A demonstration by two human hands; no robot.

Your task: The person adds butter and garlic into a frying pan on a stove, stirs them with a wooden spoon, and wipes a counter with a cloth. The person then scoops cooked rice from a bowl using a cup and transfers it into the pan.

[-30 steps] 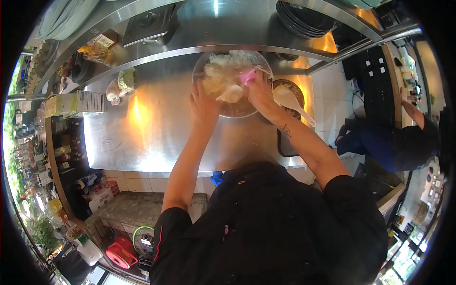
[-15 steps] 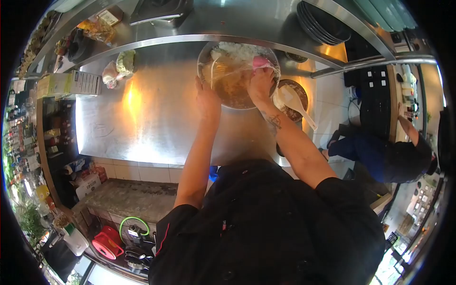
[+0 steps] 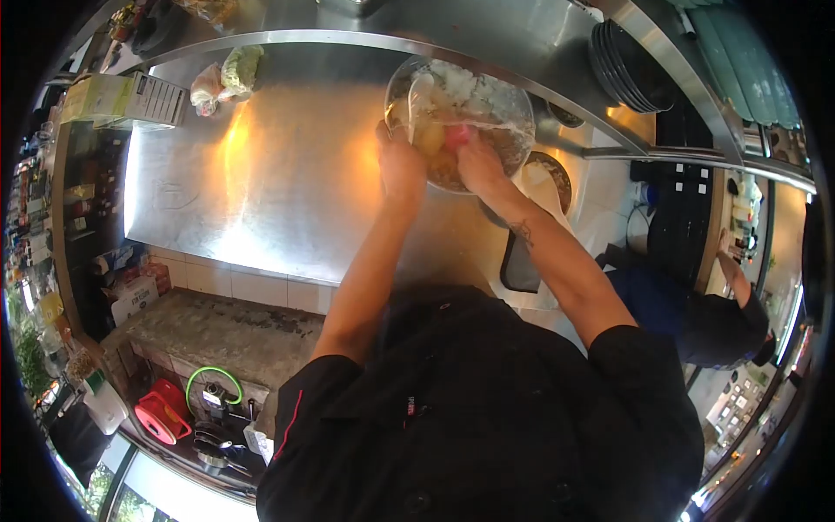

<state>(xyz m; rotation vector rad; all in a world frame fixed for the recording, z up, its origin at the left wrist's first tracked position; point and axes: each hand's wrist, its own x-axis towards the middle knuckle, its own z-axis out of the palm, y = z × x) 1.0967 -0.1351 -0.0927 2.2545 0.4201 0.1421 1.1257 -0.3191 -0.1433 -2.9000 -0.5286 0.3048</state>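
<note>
A large round bowl stands at the far side of the steel table under the shelf. White rice lies in its far part, with brown food nearer me. Clear plastic film appears to stretch across part of the bowl. My left hand is at the near left rim, its fingers bent around the edge. My right hand reaches over the near rim, fingers closed on a soft pink thing whose kind I cannot make out. A pale scoop-like handle leans inside the bowl's left.
Right of the bowl is a pan of dark food with a pale paddle. Two plastic bags and a carton sit at the left. The steel shelf overhangs the far edge, holding black plates. A person is at the right.
My right hand has moved left from the bowl's right side toward its middle, with the pink thing. My left hand stays at the left rim. The whole view has shifted slightly.
</note>
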